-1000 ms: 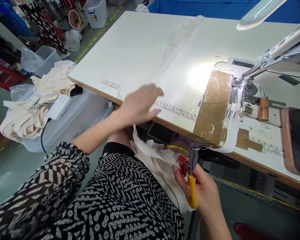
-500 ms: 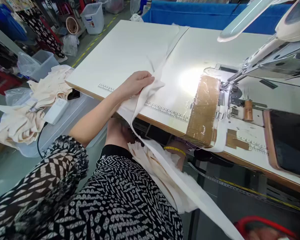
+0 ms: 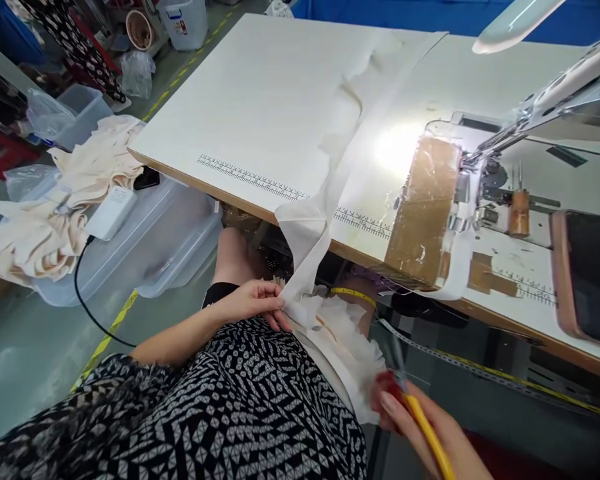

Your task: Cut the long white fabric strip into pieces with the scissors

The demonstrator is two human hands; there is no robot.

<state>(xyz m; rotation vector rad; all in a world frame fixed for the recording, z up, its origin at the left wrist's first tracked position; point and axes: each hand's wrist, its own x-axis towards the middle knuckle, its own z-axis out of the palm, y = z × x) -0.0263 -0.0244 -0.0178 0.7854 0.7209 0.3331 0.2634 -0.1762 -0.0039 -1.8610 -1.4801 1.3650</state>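
Note:
My left hand point(image 3: 253, 303) is over my lap, thumb and fingers pinching the edge of a white fabric strip point(image 3: 307, 247). From there the strip runs up over the table's front edge and lies loosely across the tabletop toward the back. More pale fabric with frilly edges point(image 3: 350, 333) is heaped on my lap, beside the strip. At the lower right my right hand point(image 3: 420, 420) is wrapped around scissors point(image 3: 423, 427) with red and yellow handles. Their blades point up and are smeared by motion, close to the right edge of the lap fabric.
On the white table point(image 3: 260, 93) stands a sewing machine point(image 3: 555, 113) with a taped brown block point(image 3: 423, 213) beside it. A phone point(image 3: 590, 273) lies at the right. Cream fabric pieces point(image 3: 100, 153) and a white power bank point(image 3: 111, 212) rest on a plastic bin point(image 3: 145, 247) at left.
My left hand has come down from the tabletop to the strip over my lap. My right hand has moved up and left with the scissors, letting go of the strip's end.

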